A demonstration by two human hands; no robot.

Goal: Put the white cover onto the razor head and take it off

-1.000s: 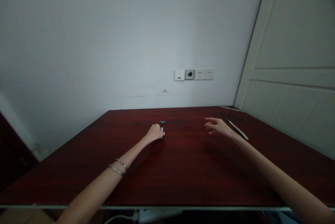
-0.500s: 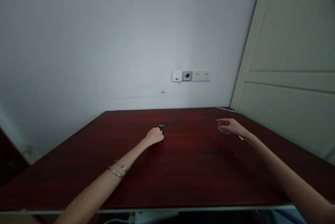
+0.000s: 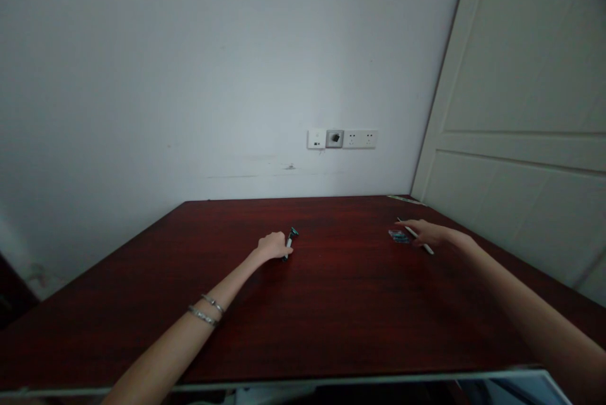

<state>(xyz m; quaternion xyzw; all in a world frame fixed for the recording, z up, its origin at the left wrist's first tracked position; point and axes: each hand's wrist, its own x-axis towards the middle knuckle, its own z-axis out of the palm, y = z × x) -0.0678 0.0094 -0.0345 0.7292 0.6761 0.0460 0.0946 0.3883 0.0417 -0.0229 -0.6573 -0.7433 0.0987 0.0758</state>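
Observation:
My left hand [image 3: 271,246] is closed around a small razor [image 3: 290,240] with a teal head, held low over the dark red table [image 3: 331,304]. Two bracelets circle my left wrist. My right hand [image 3: 428,233] lies far right on the table with its fingers stretched out over a thin white strip [image 3: 416,236]. A small teal packet [image 3: 398,236] lies just left of its fingertips. Whether the fingers grip the strip I cannot tell.
A white wall with a row of sockets [image 3: 341,139] stands behind the table. A pale door [image 3: 521,140] closes off the right side. A second light strip [image 3: 402,199] lies at the table's far right corner.
My right hand moved right and down onto the white strip, and the teal packet now shows beside it. My left hand tilted the razor so its head points up right.

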